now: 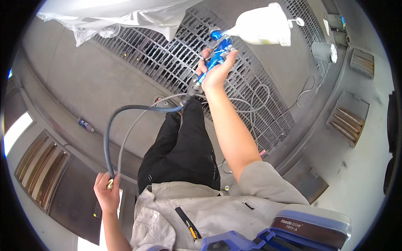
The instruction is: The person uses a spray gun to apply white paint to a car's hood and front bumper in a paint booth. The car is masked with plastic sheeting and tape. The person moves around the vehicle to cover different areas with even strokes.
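My right hand (217, 74) is closed around the handle of a blue spray gun (218, 55), held out in front of me. A white plastic cup (264, 26) is attached to the gun and lies tilted on its side to the right. From the gun's lower end, a fitting joins a dark air hose (130, 108) that loops to the left. Low on the left, my left hand (108, 191) is closed on this hose, and a brass-coloured fitting shows at its fingers. A thinner grey hose (130, 131) passes close to that hand.
White plastic sheeting (121, 16) drapes over something at the upper left. Metal floor grating (155, 50) runs beneath the gun, with loose hose (259, 98) lying across it. A bucket (321, 52) stands at the right, a bottle (86, 124) lies left. Louvred panels (347, 117) line the walls.
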Demonstrator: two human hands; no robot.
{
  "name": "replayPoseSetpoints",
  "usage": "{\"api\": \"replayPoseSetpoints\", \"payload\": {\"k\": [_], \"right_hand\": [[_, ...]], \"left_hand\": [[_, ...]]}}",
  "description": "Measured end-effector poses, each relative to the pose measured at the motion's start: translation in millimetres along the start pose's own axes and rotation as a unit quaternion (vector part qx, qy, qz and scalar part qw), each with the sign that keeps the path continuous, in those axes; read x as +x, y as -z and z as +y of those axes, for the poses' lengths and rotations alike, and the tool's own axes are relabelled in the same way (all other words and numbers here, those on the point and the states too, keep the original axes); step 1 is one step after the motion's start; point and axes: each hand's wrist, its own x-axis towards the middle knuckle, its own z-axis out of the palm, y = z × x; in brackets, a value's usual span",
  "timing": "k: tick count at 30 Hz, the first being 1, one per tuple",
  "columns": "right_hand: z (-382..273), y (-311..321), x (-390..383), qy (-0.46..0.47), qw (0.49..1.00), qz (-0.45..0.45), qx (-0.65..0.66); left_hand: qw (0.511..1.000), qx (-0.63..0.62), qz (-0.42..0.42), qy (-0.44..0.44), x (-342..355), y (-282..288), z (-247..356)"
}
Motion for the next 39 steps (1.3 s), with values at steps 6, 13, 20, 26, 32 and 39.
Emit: {"api": "replayPoseSetpoints", "payload": {"k": [6, 13, 20, 26, 32, 39], "right_hand": [[-18, 31, -20, -0.129, 0.963, -0.224, 0.079], [-39, 43, -10, -0.029, 0.996, -0.08, 0.011], [-97, 81, 54, -0.089, 0.959, -0.267, 0.045], [-153, 94, 122, 0.007, 1.0, -0.007, 0.022], [-222, 108, 112, -0.145, 0.967, -0.201, 0.059], [-304, 96, 147, -0.069, 0.977, -0.185, -0.082]], "left_hand": [[1.0, 0.007, 0.01, -0.017, 7, 5, 10], [0.999, 0.047, -0.024, -0.009, 8, 6, 39], [0.996, 0.074, -0.055, -0.006, 12, -18, 101], [0.997, 0.032, -0.062, 0.03, 18, -59, 159], [0.993, -0.014, -0.023, 0.118, 11, -86, 185], [0.997, 0.034, 0.0, 0.063, -20, -105, 265]]}}
